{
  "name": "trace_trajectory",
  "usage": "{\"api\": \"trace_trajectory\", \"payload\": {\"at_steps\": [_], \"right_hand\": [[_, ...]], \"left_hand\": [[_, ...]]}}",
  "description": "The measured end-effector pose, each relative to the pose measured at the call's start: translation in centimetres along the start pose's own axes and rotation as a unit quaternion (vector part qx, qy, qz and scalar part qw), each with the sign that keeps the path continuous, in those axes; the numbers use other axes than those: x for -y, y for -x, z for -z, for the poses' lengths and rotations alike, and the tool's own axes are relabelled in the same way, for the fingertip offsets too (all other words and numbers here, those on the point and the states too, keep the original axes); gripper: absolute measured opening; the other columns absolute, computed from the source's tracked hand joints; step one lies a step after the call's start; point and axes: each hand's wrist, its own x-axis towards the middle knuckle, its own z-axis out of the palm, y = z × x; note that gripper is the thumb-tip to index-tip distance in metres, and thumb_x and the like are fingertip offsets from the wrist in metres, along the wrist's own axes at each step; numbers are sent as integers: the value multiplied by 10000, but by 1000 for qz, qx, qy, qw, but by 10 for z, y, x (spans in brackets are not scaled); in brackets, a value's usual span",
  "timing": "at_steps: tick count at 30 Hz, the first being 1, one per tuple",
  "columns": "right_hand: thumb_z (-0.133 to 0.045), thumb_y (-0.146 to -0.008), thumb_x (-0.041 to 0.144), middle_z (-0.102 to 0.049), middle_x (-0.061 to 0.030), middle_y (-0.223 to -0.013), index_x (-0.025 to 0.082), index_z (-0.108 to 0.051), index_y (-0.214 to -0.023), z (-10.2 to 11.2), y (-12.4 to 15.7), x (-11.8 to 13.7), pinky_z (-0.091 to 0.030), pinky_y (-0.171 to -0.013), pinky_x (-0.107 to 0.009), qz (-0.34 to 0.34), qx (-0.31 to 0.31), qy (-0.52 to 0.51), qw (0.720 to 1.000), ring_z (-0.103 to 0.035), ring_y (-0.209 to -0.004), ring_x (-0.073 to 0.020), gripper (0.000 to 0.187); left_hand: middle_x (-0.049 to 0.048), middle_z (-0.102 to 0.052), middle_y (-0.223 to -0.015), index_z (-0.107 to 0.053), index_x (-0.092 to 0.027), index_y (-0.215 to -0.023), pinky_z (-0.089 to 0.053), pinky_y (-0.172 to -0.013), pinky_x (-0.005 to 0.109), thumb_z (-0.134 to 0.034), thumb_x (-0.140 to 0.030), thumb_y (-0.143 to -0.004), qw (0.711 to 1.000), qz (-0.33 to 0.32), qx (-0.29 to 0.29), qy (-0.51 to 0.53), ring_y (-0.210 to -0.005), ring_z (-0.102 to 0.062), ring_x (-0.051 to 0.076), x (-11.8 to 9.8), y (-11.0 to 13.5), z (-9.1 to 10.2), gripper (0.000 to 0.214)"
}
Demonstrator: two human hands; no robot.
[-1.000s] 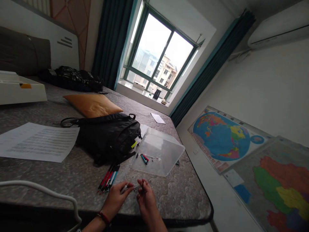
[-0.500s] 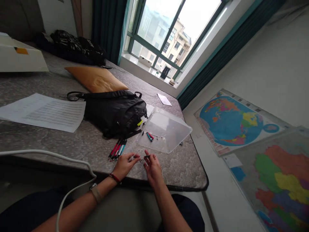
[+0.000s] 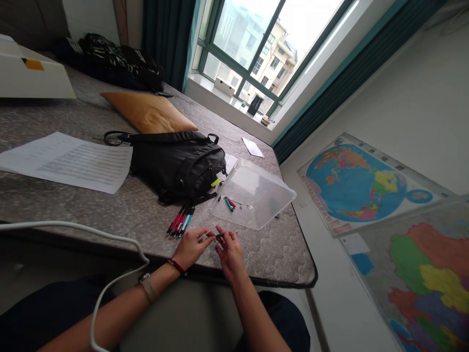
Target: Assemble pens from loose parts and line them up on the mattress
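My left hand (image 3: 191, 248) pinches a thin, light pen part with thumb and forefinger, over the front edge of the mattress. My right hand (image 3: 231, 254) holds a short dark pen barrel (image 3: 219, 235) between its fingertips, close against the left fingertips. The two pieces appear to meet end to end, though the fingers hide the exact contact. Just left of my hands lies a row of pens (image 3: 181, 221) in red, black, white and teal. Behind them is a clear plastic tray (image 3: 262, 195) holding several loose pen parts (image 3: 230, 203), some of them red and teal.
A black backpack (image 3: 176, 166) lies beyond the pens, with an orange-brown envelope (image 3: 154, 112) behind it. Printed paper (image 3: 80, 164) rests on the left of the mattress (image 3: 278, 254). A white cable (image 3: 120, 239) crosses the lower left. Maps (image 3: 355, 178) hang on the right wall.
My hands have come closer together, and the thin part in the left now meets the dark barrel in the right. The view has shifted slightly.
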Motion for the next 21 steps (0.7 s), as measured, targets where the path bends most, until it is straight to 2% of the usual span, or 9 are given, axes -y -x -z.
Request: {"api": "trace_trajectory", "payload": {"at_steps": [3, 8, 16, 21], "right_hand": [[-752, -765, 365, -678, -54, -1148, 241, -489, -925, 3, 0, -3, -483, -641, -227, -5, -8, -5, 1000, -661, -930, -171, 332], [-799, -720, 283, -703, 4, -911, 218, -557, -911, 7, 2, -10, -504, -644, -209, -15, -44, -59, 997, -667, -779, -118, 315], [-766, -743, 212, -738, -31, -906, 182, -632, -853, 16, 3, -28, -548, -750, -212, -80, -43, -162, 983, -698, -895, -142, 175], [-769, -731, 211, -748, -45, -894, 175, -659, -839, 24, -5, -15, -568, -753, -230, -51, -78, -149, 985, -709, -896, -165, 159]], "left_hand": [[20, -723, -800, -732, -186, -835, -434, -626, 230, -605, -490, -813, 1000, -3, 5, 6, -670, -590, 142, 1, -1, 0, 331], [-6, -698, -743, -729, -178, -863, -368, -514, 216, -639, -542, -771, 1000, 12, 12, 1, -548, -478, 99, 7, -2, 0, 386], [11, -723, -808, -718, -171, -889, -434, -590, 210, -633, -480, -800, 1000, 14, 19, -10, -649, -586, 124, 5, -1, 0, 332], [42, -742, -964, -658, -163, -1079, -484, -660, 236, -493, -354, -896, 999, -8, 45, -28, -751, -642, 154, -5, -1, 6, 312]]}}
